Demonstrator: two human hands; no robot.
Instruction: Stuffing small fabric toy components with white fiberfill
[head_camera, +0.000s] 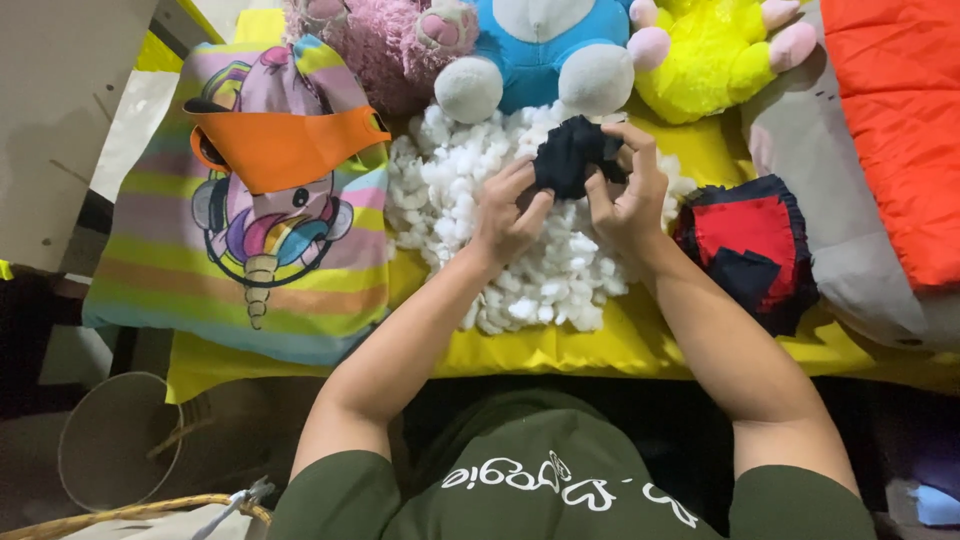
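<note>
Dark cloth piece (572, 155), held above the white stuffing pile (520, 270) near the yellow sheet's (620, 345) far edge, looks soft, light and floppy, so left hand (508, 215) and right hand (628, 195) pinch its edges with fingertips.

Top edge cut off the heads of the pink plush toy (375, 45), blue-and-white plush toy (540, 50) and yellow plush toy (705, 55) at the far side. Orange quilted fabric (900, 120) ran off the right edge. Fingers of the right hand (625, 195) partly hid the small dark navy cloth piece (570, 155). Bottom edge cropped the woven basket rim (120, 515), near left.
</note>
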